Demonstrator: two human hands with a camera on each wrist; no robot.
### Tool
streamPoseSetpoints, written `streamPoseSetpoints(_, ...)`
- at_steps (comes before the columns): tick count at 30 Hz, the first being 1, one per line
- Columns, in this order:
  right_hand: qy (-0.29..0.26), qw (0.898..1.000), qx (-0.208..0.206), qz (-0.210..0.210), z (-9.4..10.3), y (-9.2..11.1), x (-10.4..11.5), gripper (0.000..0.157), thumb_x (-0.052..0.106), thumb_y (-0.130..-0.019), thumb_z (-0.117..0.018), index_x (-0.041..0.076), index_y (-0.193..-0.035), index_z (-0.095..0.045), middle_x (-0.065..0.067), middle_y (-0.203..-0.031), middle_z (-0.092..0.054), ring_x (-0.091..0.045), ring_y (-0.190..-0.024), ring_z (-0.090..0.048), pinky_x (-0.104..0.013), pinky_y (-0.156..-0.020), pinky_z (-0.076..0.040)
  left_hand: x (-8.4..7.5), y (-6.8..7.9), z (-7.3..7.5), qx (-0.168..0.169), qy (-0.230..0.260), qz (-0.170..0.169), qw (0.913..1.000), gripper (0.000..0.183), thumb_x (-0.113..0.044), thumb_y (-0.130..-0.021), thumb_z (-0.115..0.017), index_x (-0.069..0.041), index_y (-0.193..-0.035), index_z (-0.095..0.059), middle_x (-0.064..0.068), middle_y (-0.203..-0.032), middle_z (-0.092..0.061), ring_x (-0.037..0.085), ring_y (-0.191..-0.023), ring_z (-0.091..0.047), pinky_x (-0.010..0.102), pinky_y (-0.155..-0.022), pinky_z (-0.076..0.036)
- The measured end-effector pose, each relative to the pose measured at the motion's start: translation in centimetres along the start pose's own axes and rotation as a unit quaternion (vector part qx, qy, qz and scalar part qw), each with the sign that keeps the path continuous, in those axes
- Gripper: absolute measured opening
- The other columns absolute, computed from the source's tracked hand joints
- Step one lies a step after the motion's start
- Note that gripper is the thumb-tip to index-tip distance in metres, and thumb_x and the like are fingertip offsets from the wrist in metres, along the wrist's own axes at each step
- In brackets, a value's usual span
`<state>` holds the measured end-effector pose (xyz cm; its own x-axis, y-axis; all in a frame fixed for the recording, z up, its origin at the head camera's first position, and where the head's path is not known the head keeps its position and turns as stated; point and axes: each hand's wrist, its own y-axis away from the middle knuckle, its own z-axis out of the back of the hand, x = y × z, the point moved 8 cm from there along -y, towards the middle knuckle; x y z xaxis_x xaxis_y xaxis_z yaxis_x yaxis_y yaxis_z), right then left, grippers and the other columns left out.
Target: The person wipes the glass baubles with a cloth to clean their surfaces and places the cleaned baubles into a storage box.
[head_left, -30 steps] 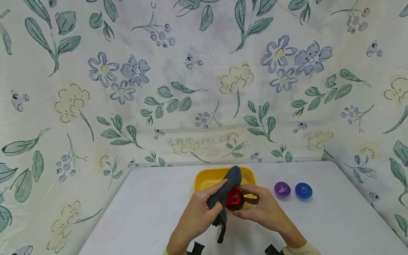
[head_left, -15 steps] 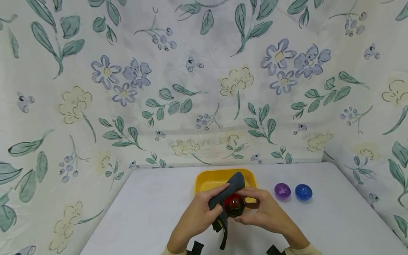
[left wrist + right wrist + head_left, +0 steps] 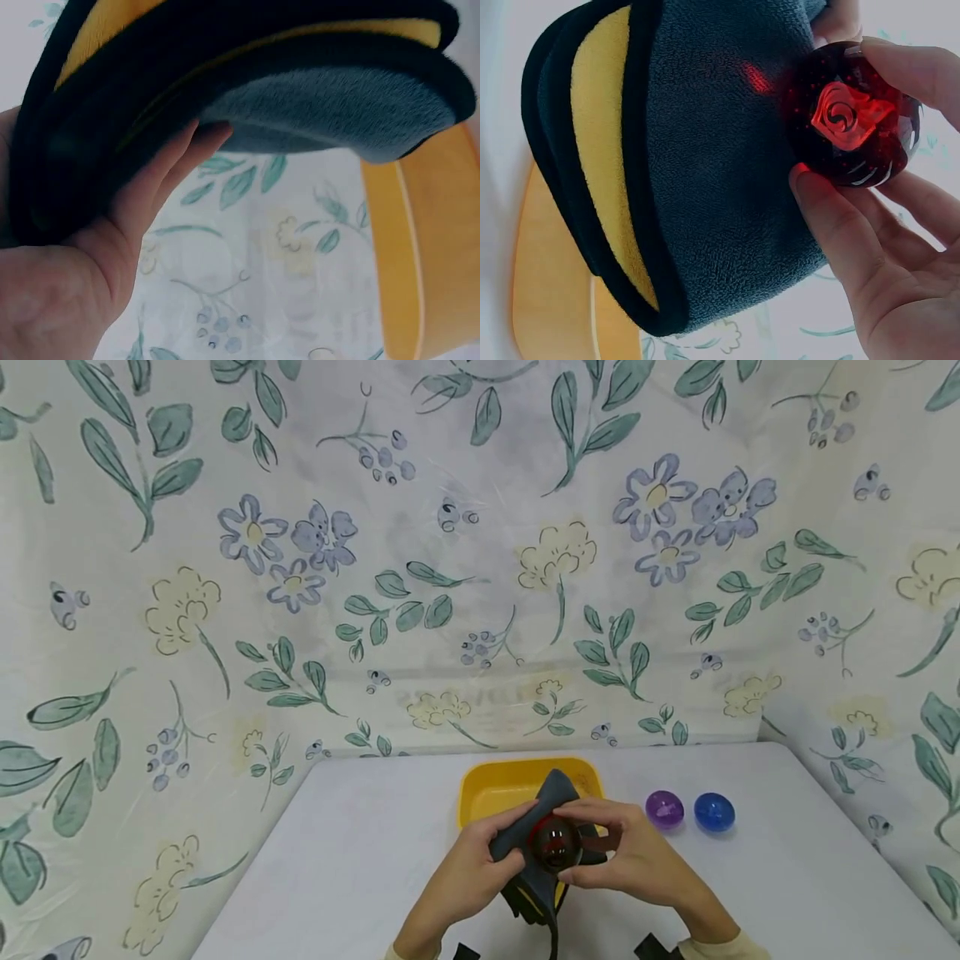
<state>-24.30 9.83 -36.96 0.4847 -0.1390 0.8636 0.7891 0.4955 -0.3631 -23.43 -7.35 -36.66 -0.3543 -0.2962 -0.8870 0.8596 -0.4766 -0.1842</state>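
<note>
A dark red, see-through glass ball (image 3: 847, 116) with a swirl shape inside sits between the thumb and fingers of my right hand (image 3: 637, 856). It lies against a folded cloth (image 3: 720, 172), grey-blue on one face and yellow on the other, with black edging. My left hand (image 3: 480, 860) grips that cloth from the left, thumb in front, and the cloth droops below both hands. In the left wrist view the folded cloth (image 3: 300, 97) hides part of the fingers, and the ball does not show there.
Behind the hands stands a yellow tray (image 3: 480, 777) on the white table (image 3: 360, 827). To its right lie a purple ball (image 3: 664, 810) and a blue ball (image 3: 714, 812), side by side. A flowered curtain (image 3: 450, 568) hangs around the table's back and sides.
The red ball has turned in my right hand and come slightly lower and nearer. The cloth has opened out, spreading behind and below the ball, and its tail hangs further down.
</note>
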Motion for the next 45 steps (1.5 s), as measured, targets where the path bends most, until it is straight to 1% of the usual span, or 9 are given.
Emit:
streamPoseSetpoints(3, -0.003, 1.0, 0.005, -0.002, -0.1, 0.0, 0.2, 0.05, 0.016, -0.083, -0.085, 0.014, -0.13, -0.071, -0.014, -0.129, -0.07, -0.014, -0.11, -0.071, -0.036, -0.09, -0.062, 0.3, 0.3, 0.0, -0.005, 0.024, 0.012, 0.9996, 0.057, -0.003, -0.095, -0.055, -0.01, -0.152, -0.052, 0.017, -0.149, -0.058, 0.014, -0.105, -0.065, 0.021, -0.089, -0.059)
streamPoseSetpoints(9, -0.005, 1.0, 0.011, 0.0, -0.2, 0.0, 0.5, 0.05, 0.016, -0.083, -0.084, 0.013, -0.131, -0.07, -0.013, -0.127, -0.07, -0.014, -0.11, -0.071, -0.037, -0.09, -0.062, 0.6, 0.9, 0.1, -0.011, 0.059, 0.027, 0.9979, 0.059, -0.002, -0.093, -0.055, -0.009, -0.152, -0.052, 0.019, -0.15, -0.057, 0.016, -0.109, -0.064, 0.019, -0.087, -0.057)
streamPoseSetpoints(14, 0.001, 1.0, 0.009, -0.002, -0.3, -0.2, 0.6, 0.049, 0.017, -0.083, -0.084, 0.014, -0.13, -0.071, -0.013, -0.128, -0.07, -0.018, -0.111, -0.071, -0.035, -0.089, -0.062, 0.9, 1.4, 0.1, -0.003, 0.111, 0.048, 0.9927, 0.058, -0.003, -0.094, -0.055, -0.007, -0.152, -0.051, 0.019, -0.152, -0.056, 0.021, -0.118, -0.065, 0.026, -0.093, -0.059)
streamPoseSetpoints(18, 0.001, 1.0, 0.009, -0.007, -0.4, -0.1, 0.4, 0.05, 0.017, -0.083, -0.084, 0.014, -0.131, -0.07, -0.014, -0.13, -0.069, -0.022, -0.113, -0.071, -0.034, -0.089, -0.062, 1.4, 1.9, -0.2, 0.015, 0.16, 0.066, 0.9848, 0.058, -0.002, -0.095, -0.056, -0.003, -0.153, -0.049, 0.021, -0.153, -0.053, 0.022, -0.123, -0.065, 0.028, -0.095, -0.059)
streamPoseSetpoints(25, 0.013, 1.0, 0.009, -0.025, -0.3, 0.0, -0.2, 0.05, 0.02, -0.084, -0.084, 0.016, -0.132, -0.07, -0.012, -0.129, -0.069, -0.023, -0.115, -0.071, -0.037, -0.092, -0.061, 2.6, 2.7, -0.1, 0.028, 0.236, 0.1, 0.9662, 0.06, -0.001, -0.094, -0.058, 0.002, -0.153, -0.047, 0.022, -0.152, -0.054, 0.013, -0.112, -0.069, 0.026, -0.092, -0.06)
streamPoseSetpoints(31, 0.037, 0.999, -0.003, -0.037, 0.1, 0.0, -0.6, 0.05, 0.023, -0.083, -0.085, 0.017, -0.131, -0.071, -0.01, -0.128, -0.07, -0.028, -0.116, -0.07, -0.038, -0.091, -0.062, 3.0, 3.4, 0.0, 0.039, 0.288, 0.105, 0.9511, 0.063, 0.0, -0.094, -0.057, 0.006, -0.155, -0.04, 0.021, -0.153, -0.054, 0.012, -0.115, -0.067, 0.026, -0.092, -0.06)
streamPoseSetpoints(35, 0.047, 0.997, -0.014, -0.054, 0.4, -0.2, -0.9, 0.052, 0.024, -0.082, -0.086, 0.016, -0.131, -0.071, -0.011, -0.13, -0.069, -0.033, -0.118, -0.069, -0.037, -0.091, -0.062, 3.4, 4.0, 0.4, 0.036, 0.312, 0.113, 0.9428, 0.066, -0.001, -0.094, -0.057, 0.007, -0.156, -0.036, 0.017, -0.153, -0.054, 0.013, -0.116, -0.067, 0.026, -0.091, -0.06)
streamPoseSetpoints(40, 0.048, 0.997, -0.031, -0.061, 0.9, -0.2, -0.9, 0.057, 0.024, -0.081, -0.087, 0.006, -0.133, -0.069, -0.022, -0.137, -0.065, -0.042, -0.121, -0.066, -0.037, -0.088, -0.063, 3.9, 4.5, 1.1, 0.024, 0.34, 0.125, 0.9318, 0.069, -0.002, -0.094, -0.057, 0.007, -0.158, -0.032, 0.013, -0.153, -0.055, 0.012, -0.117, -0.069, 0.027, -0.092, -0.06)
streamPoseSetpoints(45, 0.04, 0.996, -0.043, -0.061, 1.3, -0.4, -0.8, 0.059, 0.022, -0.08, -0.087, 0.003, -0.133, -0.068, -0.022, -0.136, -0.065, -0.04, -0.119, -0.068, -0.04, -0.088, -0.063, 4.8, 5.1, 1.5, 0.011, 0.365, 0.146, 0.9195, 0.072, -0.002, -0.094, -0.056, 0.006, -0.16, -0.028, 0.006, -0.147, -0.061, 0.011, -0.117, -0.069, 0.026, -0.094, -0.059)
